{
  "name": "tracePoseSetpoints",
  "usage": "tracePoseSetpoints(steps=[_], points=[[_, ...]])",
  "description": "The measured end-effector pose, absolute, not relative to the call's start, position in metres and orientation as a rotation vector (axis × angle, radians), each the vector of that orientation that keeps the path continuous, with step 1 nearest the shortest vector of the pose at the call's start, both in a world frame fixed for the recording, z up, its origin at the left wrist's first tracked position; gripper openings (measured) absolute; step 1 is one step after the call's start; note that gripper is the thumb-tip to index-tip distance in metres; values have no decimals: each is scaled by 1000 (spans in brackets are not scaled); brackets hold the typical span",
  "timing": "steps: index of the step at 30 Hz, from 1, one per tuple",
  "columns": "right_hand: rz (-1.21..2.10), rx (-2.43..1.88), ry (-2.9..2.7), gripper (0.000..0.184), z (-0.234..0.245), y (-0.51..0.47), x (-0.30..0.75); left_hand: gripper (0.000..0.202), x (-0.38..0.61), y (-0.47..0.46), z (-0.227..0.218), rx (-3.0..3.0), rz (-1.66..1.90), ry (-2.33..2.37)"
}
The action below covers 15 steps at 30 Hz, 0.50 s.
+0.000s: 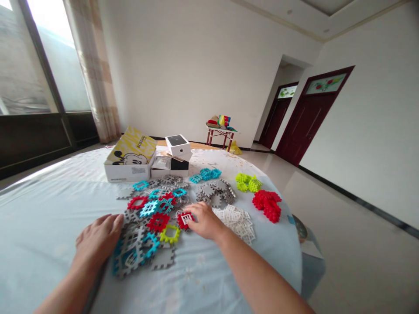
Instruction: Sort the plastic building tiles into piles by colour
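Note:
My right hand (pixel 207 221) is closed at the right side of a mixed pile, its thumb and fingers on a small white window-grid piece (pixel 186 219). A red toothed plastic building piece lies directly around or under that grid; I cannot tell if the two are joined. My left hand (pixel 99 237) lies flat on the cloth at the pile's left edge, holding nothing. Between my hands are interlocking pieces: a red square (pixel 158 222), a lime-green frame (pixel 170 234), a blue window piece (pixel 149 209) and a grey plate (pixel 163 257).
Sorted heaps lie beyond and right of my right hand: white grids (pixel 240 222), grey pieces (pixel 216 192), blue pieces (pixel 207 174), lime-green pieces (pixel 248 182) and red pieces (pixel 267 204). A yellow-lidded box (pixel 127 172) and a white box (pixel 177 145) stand at the back of the round table (pixel 59 209).

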State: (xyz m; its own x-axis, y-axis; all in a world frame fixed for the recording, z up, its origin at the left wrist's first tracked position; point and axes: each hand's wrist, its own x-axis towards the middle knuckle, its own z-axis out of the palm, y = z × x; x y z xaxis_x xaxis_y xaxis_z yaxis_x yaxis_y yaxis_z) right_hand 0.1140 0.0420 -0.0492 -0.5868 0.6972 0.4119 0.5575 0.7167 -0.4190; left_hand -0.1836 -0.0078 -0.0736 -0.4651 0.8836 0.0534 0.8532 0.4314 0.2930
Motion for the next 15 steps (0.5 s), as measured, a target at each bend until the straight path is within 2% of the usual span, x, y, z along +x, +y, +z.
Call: tracePoseSetpoints(steps=[5,10,15], points=[[412,-925,-2479,49,-61,45,108,63,-181,-8,-72,1569,443,2561],[554,-887,-2412,44,-55,36,112,61,-180,-10,-73,1590,483,2568],[904,-869,-2241,22,-48,25,113,58,-181,-11,-75,1604,570,2565]])
